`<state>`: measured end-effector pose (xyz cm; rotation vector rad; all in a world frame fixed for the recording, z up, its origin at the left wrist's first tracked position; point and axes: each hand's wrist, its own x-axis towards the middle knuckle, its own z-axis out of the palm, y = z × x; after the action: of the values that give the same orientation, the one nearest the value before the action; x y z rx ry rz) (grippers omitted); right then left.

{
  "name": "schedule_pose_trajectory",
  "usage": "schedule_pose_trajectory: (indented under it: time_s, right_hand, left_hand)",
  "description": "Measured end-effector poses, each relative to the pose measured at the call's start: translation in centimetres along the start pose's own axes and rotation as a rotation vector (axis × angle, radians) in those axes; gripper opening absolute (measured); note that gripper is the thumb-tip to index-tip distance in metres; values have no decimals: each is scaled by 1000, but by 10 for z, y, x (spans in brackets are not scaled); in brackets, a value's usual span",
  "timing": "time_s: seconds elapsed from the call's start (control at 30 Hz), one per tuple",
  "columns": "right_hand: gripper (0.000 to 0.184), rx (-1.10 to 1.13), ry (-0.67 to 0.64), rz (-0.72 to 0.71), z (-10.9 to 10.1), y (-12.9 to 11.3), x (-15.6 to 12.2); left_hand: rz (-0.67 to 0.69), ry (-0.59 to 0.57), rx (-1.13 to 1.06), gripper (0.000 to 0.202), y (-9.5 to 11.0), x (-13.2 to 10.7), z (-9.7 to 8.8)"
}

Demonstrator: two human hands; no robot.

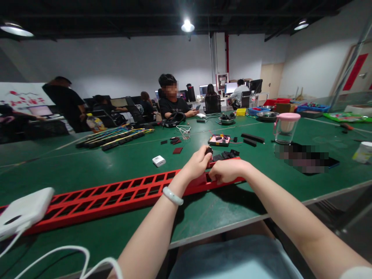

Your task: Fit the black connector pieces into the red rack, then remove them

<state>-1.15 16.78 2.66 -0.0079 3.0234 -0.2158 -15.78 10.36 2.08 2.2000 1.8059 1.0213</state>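
My left hand (199,162) is closed, with a small black piece (208,150) between thumb and fingers, just above the red slotted frame (101,210). My right hand (228,170) is at the same end of the frame, fingers curled down into or against a slot. Whatever those fingertips pinch, if anything, is hidden. The long red frame has two rows of slanted openings and lies across the green table. Several black pieces (226,155) lie just beyond my hands, by its far edge.
Over the frame's left end sits a white device (24,211) with a white cable. A small white box (159,161), dark strips (252,138), a pink-lidded cup (286,130), a dark flat object (333,161) and bundled wires (116,135) lie around. A person (171,102) sits opposite.
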Motion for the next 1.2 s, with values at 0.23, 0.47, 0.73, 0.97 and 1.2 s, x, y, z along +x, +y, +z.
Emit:
schedule_pose_trajectory:
  time_s: [0.23,0.47,0.73,0.97,1.2]
  right_hand:
    - [19,99,107,10,-10,2,-11]
    - [21,159,234,39,-17,4,-17]
    - [19,169,231,94,-23,1,-20]
    - [26,64,201,179,-18,0,-18]
    - [28,65,247,140,-16,2,-17]
  left_hand:
    - [-12,-89,33,19,3,-3,-13]
    - [36,63,121,20,10,-4,-21]
    - [27,347,266,26,18,-9,-25]
    - [-85,616,288,22,11,-7,-21]
    - [-94,549,471,23,44,-18,-21]
